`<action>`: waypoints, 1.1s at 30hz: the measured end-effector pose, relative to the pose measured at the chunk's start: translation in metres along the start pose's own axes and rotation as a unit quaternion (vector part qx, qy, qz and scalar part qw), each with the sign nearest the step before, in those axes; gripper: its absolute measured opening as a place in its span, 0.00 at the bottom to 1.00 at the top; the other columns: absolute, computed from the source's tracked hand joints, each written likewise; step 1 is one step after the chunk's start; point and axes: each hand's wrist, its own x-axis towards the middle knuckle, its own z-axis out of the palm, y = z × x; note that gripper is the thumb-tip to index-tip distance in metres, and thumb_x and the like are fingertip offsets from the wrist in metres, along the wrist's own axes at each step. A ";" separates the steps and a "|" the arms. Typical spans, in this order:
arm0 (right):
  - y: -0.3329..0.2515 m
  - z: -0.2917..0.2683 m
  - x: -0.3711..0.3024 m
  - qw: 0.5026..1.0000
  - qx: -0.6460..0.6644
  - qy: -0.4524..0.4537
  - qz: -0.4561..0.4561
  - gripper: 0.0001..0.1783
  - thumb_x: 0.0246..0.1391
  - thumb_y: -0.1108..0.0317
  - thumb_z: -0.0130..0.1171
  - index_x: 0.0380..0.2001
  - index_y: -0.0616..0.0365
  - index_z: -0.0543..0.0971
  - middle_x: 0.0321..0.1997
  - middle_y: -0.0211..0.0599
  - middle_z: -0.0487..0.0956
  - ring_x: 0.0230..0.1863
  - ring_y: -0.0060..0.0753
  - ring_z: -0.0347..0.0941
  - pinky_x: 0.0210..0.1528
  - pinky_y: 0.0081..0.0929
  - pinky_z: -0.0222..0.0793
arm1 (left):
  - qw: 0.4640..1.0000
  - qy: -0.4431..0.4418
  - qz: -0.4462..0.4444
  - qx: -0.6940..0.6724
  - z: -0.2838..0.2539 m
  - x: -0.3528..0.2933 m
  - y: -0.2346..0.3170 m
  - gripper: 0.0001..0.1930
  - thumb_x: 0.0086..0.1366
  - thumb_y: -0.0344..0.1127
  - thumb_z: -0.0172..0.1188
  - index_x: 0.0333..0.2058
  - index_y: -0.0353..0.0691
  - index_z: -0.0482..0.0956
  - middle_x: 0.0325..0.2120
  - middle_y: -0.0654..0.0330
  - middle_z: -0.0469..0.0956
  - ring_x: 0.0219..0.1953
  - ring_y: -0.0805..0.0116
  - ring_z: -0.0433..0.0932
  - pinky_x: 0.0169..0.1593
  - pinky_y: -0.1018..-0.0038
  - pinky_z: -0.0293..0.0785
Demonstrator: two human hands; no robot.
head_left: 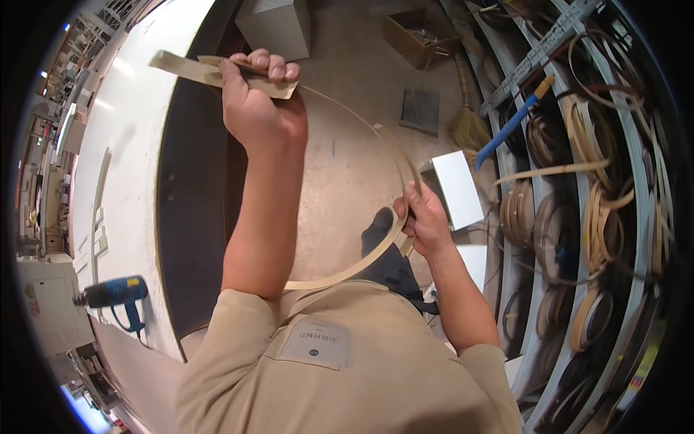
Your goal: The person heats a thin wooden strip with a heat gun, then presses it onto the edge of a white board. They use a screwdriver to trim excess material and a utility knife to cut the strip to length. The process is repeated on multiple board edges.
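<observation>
A thin, flexible beige strip of edge banding (pixel 340 276) runs in a wide loop between my hands. My left hand (pixel 260 98) is raised at the upper left, fingers closed around folded lengths of the banding whose ends stick out to the left. Lower and to the right, my right hand (pixel 426 217) pinches the same strip between thumb and fingers, in front of my body. Part of the loop passes near my shirt, and its far stretch curves above the floor.
A white tabletop (pixel 130 145) stands at left, with a blue heat gun (pixel 119 296) near its edge. Shelves at right hold several banding coils (pixel 517 213). A white box (pixel 459 192), broom (pixel 470 130), dustpan (pixel 421 112) and cardboard box (pixel 412 36) are on the floor side.
</observation>
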 end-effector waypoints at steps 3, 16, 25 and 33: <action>-0.049 -0.014 0.070 0.991 0.049 0.108 -0.058 0.14 0.61 0.56 0.65 0.39 0.47 0.72 0.24 0.23 0.71 0.18 0.14 0.61 0.15 0.14 0.50 | 0.999 0.023 -0.047 -0.011 -0.066 0.060 -0.038 0.14 0.78 0.42 0.39 0.33 0.44 0.65 0.26 0.62 0.62 0.27 0.69 0.62 0.34 0.70 0.64; -0.230 0.037 0.367 0.914 0.015 0.175 -0.366 0.18 0.58 0.76 0.62 0.35 0.47 0.61 0.28 0.25 0.71 0.28 0.19 0.68 0.22 0.19 0.68 | 0.902 0.339 -0.173 0.204 -0.205 0.254 -0.144 0.19 0.78 0.45 0.39 0.48 0.36 0.70 0.44 0.50 0.76 0.48 0.55 0.79 0.50 0.61 0.78; -0.226 0.061 0.544 0.921 -0.040 0.221 -0.318 0.15 0.64 0.73 0.59 0.33 0.51 0.60 0.32 0.28 0.71 0.34 0.19 0.70 0.33 0.26 0.80 | 0.841 0.288 -0.438 0.136 -0.164 0.371 -0.289 0.22 0.69 0.59 0.56 0.42 0.44 0.73 0.31 0.65 0.71 0.16 0.78 0.61 0.16 0.81 0.54; -0.244 0.011 0.641 0.974 -0.061 0.140 -0.168 0.18 0.61 0.74 0.63 0.31 0.52 0.61 0.32 0.29 0.72 0.26 0.14 0.68 0.24 0.15 0.73 | 0.838 0.175 -0.463 0.232 -0.157 0.506 -0.372 0.18 0.66 0.48 0.64 0.43 0.43 0.70 0.31 0.65 0.78 0.14 0.83 0.58 0.17 0.83 0.51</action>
